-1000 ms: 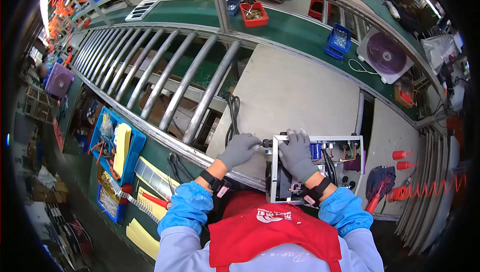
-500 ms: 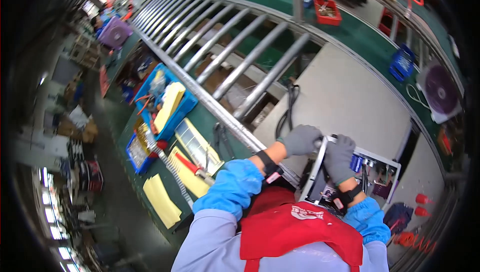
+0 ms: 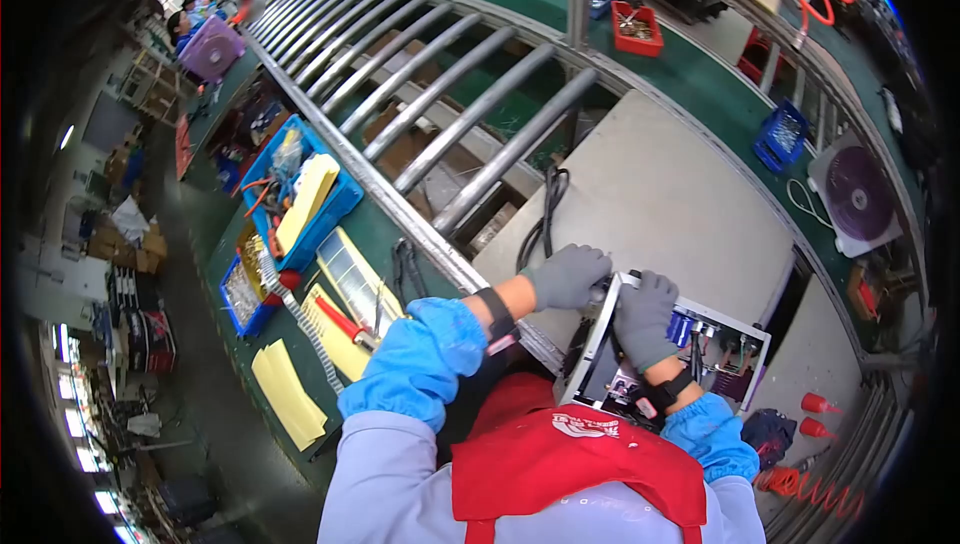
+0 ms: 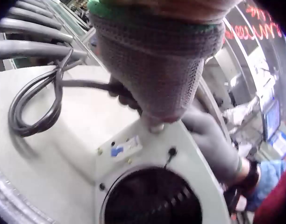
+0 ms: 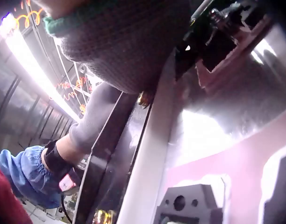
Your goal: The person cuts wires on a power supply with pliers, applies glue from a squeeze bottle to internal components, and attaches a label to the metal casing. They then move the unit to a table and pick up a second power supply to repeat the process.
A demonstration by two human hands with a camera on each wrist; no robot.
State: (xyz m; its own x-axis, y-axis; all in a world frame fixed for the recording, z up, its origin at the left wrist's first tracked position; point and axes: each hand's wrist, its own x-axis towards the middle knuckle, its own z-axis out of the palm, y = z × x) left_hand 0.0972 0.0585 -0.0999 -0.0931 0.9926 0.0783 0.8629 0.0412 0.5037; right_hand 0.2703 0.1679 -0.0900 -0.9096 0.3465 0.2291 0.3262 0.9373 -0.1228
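Both hands [image 3: 568, 277] [image 3: 645, 320] at corner of case [image 3: 593, 344]

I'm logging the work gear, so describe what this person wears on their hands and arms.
The left hand and right hand wear grey knitted gloves with green cuff edges. Behind each glove is a black strap carrying a small pink-and-white tag. Gathered blue sleeve covers lie over pale lavender sleeves.

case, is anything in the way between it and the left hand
Nothing visible: the left hand is right at the top edge of the case. The cable runs up to that hand, and the right hand grips the case alongside.
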